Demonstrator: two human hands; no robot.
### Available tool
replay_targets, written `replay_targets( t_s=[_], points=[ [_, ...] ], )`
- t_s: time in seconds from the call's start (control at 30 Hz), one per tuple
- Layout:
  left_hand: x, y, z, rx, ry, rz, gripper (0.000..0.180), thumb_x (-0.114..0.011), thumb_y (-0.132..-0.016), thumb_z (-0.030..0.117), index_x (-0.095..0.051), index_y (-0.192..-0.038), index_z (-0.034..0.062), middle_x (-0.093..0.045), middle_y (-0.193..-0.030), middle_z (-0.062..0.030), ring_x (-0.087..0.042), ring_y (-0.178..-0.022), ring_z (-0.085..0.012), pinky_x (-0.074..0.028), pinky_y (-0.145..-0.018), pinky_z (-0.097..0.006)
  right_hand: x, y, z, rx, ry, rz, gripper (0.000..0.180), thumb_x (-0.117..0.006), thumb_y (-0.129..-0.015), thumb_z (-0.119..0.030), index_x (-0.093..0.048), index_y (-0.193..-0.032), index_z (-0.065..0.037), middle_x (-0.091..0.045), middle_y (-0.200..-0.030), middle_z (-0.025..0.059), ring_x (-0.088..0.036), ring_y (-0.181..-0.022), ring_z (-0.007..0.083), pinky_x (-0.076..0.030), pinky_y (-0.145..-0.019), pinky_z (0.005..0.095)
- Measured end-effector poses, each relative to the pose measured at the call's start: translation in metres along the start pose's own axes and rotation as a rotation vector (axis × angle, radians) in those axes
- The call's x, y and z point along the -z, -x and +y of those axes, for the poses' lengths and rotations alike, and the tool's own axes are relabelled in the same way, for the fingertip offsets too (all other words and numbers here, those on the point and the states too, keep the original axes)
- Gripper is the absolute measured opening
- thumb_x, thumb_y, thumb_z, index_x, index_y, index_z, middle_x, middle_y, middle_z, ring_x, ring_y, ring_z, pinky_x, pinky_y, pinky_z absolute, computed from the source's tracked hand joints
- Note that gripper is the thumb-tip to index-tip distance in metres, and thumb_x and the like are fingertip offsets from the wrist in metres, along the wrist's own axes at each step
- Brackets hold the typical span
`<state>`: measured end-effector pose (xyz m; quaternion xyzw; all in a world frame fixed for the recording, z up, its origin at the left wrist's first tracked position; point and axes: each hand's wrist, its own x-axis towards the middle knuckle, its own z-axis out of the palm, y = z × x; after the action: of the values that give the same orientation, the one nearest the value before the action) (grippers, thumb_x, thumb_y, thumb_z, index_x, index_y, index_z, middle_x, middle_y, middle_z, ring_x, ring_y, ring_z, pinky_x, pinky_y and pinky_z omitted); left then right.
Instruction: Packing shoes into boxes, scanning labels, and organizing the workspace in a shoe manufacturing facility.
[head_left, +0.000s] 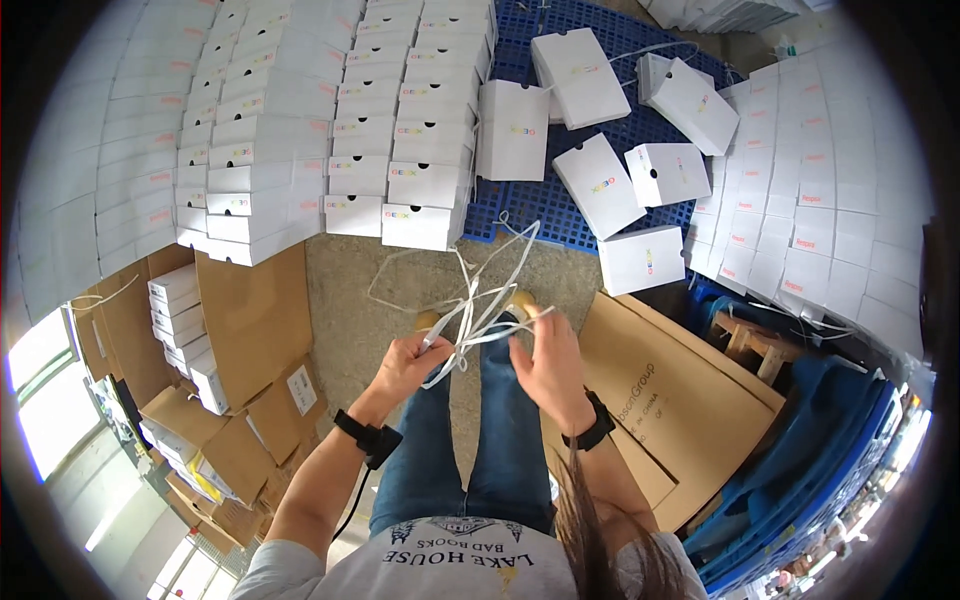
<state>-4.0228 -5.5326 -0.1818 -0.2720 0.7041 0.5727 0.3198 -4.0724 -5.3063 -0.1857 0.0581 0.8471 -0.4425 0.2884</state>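
Floor: bare concrete [350, 290] at the centre of the frame, speckled and unpainted. A blue plastic pallet [600, 30] with an open grid lies across the upper centre and carries several loose white boxes [598, 184], lying at differing angles.

Upper left: a tall, orderly stack of white boxes [300, 110], ends facing the camera. Right edge: a second wall of white boxes [810, 210]. Lower left: flattened and open brown cartons [255, 320], some holding further small white boxes. Lower right: a large flat brown carton [680, 400] beside a blue tarpaulin [810, 450], with a wooden stool [755, 345] near it. Bright windows show at the far lower left.

Hands: the left hand [408, 362] is closed, its fingers pinching a bundle of white plastic strapping [470, 300]. The right hand [548, 362] grips the same strapping, fingers curled round it. The strapping sits at centre frame, between and above both hands, its loops trailing onto the concrete toward the pallet edge. Both wrists wear black bands.
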Motion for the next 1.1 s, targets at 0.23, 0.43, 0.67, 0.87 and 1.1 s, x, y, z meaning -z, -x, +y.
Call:
replay_targets(
  t_s=[0.23,0.43,0.67,0.87,1.1],
  points=[
    [0.005,0.007,-0.015,-0.013,-0.047,-0.017,0.016,-0.067,-0.090,0.019,-0.070,-0.089,0.0029,-0.046,-0.061,0.0070,-0.040,-0.057,-0.0021,-0.032,-0.050,-0.024,-0.028,0.019,-0.026,0.677,0.088,0.185,0.017,-0.060,-0.093,-0.023,-0.068,-0.094,-0.008,-0.050,-0.076,0.0025,-0.047,-0.076,0.0208,-0.035,-0.074,0.0365],
    [0.015,0.045,0.004,-0.032,-0.081,-0.217,0.023,-0.061,-0.095,0.021,-0.063,-0.083,0.0011,-0.044,-0.062,0.0033,-0.039,-0.061,-0.0057,-0.035,-0.053,-0.028,-0.043,0.022,-0.010,-0.328,-1.141,-0.301,0.042,-0.049,-0.101,-0.032,-0.045,-0.063,-0.013,-0.034,-0.056,-0.0049,-0.032,-0.052,0.0081,-0.026,-0.052,0.0263],
    [0.039,0.108,-0.032,0.024,0.119,-0.198,0.029,-0.056,-0.096,0.016,-0.059,-0.071,0.0024,-0.044,-0.060,0.0046,-0.040,-0.057,-0.0054,-0.030,-0.050,-0.026,0.126,-0.047,0.205,-0.337,-1.669,0.931,0.031,-0.055,-0.091,-0.023,-0.041,-0.064,-0.018,-0.036,-0.052,-0.0045,-0.035,-0.044,0.0092,-0.035,-0.043,0.0212],
    [0.053,0.108,-0.047,0.223,0.292,-0.152,0.038,-0.052,-0.100,0.027,-0.049,-0.066,0.0105,-0.041,-0.058,0.0066,-0.034,-0.053,-0.0043,-0.026,-0.048,-0.025,0.051,-0.060,0.170,-0.288,-0.785,0.683,0.021,-0.055,-0.095,-0.027,-0.059,-0.102,-0.007,-0.062,-0.088,0.0044,-0.059,-0.075,0.0152,-0.047,-0.066,0.0287],
    [0.051,0.099,-0.031,0.184,0.237,-0.226,0.035,-0.054,-0.099,0.025,-0.054,-0.069,0.0072,-0.045,-0.062,0.0061,-0.037,-0.058,-0.0044,-0.031,-0.051,-0.025,-0.129,0.016,0.029,-0.157,-0.621,-0.531,0.043,-0.070,-0.089,-0.032,-0.056,-0.114,0.000,-0.065,-0.093,0.0043,-0.061,-0.086,0.0111,-0.049,-0.072,0.0257]
  ],
)
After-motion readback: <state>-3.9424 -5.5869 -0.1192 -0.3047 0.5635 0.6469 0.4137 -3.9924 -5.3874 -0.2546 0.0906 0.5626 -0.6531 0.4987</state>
